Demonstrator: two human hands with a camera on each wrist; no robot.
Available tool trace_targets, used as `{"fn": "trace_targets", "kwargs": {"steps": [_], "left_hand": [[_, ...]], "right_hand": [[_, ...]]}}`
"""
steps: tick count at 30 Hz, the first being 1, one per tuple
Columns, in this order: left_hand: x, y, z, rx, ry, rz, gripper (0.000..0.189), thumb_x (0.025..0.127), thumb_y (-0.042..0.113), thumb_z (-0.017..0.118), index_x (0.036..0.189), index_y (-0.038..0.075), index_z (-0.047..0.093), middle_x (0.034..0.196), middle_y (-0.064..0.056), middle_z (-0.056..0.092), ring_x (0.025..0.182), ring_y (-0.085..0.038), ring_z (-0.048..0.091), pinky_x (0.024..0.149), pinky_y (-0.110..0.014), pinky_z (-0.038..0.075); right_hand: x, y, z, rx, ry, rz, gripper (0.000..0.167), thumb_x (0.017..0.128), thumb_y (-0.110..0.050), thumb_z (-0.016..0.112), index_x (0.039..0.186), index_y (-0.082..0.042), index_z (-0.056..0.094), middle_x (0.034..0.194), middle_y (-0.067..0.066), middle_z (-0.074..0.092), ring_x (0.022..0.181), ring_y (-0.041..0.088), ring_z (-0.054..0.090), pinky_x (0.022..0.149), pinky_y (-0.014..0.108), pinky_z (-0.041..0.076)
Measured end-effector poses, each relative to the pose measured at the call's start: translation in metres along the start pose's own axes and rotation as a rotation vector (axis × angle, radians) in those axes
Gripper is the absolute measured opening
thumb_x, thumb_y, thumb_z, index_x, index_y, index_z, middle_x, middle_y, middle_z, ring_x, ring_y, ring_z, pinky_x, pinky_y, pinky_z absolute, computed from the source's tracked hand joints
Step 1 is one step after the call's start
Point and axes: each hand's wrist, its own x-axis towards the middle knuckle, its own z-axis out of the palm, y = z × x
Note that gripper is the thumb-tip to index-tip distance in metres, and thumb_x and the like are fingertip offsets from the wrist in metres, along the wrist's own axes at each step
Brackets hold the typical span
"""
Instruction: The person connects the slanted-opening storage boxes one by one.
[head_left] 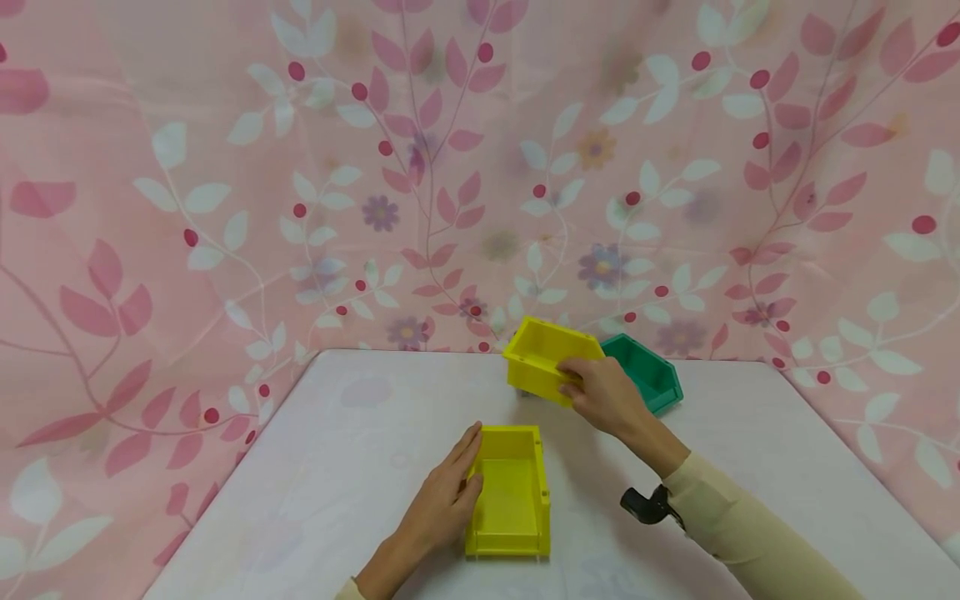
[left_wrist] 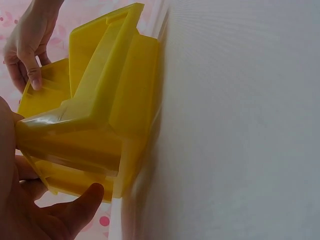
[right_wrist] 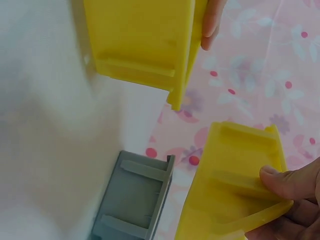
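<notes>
On the white table [head_left: 360, 450], a yellow bin [head_left: 512, 498] stands against the left hand's [head_left: 441, 502] straight fingers — the right hand [head_left: 609, 395] grips a second yellow bin [head_left: 537, 377], raised beside a green bin [head_left: 649, 375].

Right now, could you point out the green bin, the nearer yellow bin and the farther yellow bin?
Green bin [head_left: 651, 377]: head view, on its inner surface.
Nearer yellow bin [head_left: 508, 498]: head view, on its inside floor.
Farther yellow bin [head_left: 537, 382]: head view, on its outer wall.
</notes>
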Motion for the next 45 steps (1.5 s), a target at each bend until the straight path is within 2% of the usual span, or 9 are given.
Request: {"fn": "trace_targets", "kwargs": {"steps": [7,14,23,32,45], "left_hand": [[0.000,-0.002,0.001,-0.013,-0.001,0.009,0.058,0.108,0.012,0.049,0.162,0.001,0.030,0.171,0.005,0.017,0.153,-0.017,0.023,0.116,-0.046,0.034],[0.000,-0.005,0.003,-0.013,-0.007,0.013,0.058,0.108,0.012,0.049,0.162,0.001,0.030,0.171,0.005,0.016,0.153,-0.016,0.022,0.117,-0.046,0.033],[0.000,-0.004,0.002,-0.011,-0.012,-0.002,0.059,0.108,0.013,0.048,0.163,0.003,0.029,0.171,0.008,0.015,0.153,-0.015,0.022,0.116,-0.045,0.034],[0.000,-0.003,0.001,-0.012,-0.008,-0.002,0.059,0.109,0.014,0.049,0.163,0.003,0.029,0.171,0.008,0.014,0.153,-0.015,0.022,0.115,-0.045,0.036],[0.000,-0.004,0.002,-0.003,-0.006,-0.016,0.059,0.109,0.015,0.049,0.163,0.005,0.029,0.170,0.010,0.014,0.153,-0.014,0.022,0.116,-0.044,0.034]], "right_hand": [[-0.013,0.004,0.003,-0.020,-0.003,0.005,0.026,0.088,-0.002,0.081,0.112,0.003,0.075,0.097,0.012,0.074,0.079,0.026,0.068,0.074,0.043,0.063],[-0.025,0.005,0.007,-0.029,-0.011,0.038,0.025,0.088,-0.003,0.081,0.112,0.001,0.075,0.100,0.012,0.074,0.081,0.027,0.065,0.079,0.046,0.062],[-0.033,0.010,0.012,-0.036,-0.009,0.055,0.026,0.086,-0.003,0.082,0.111,0.001,0.076,0.101,0.012,0.075,0.084,0.029,0.067,0.082,0.048,0.062],[-0.042,0.012,0.014,-0.048,-0.005,0.060,0.026,0.084,-0.002,0.084,0.109,0.002,0.076,0.099,0.013,0.075,0.081,0.028,0.067,0.078,0.046,0.062],[-0.050,0.023,0.029,-0.023,-0.066,0.147,0.024,0.087,-0.003,0.082,0.110,0.000,0.077,0.103,0.012,0.076,0.082,0.024,0.066,0.084,0.045,0.061]]}}
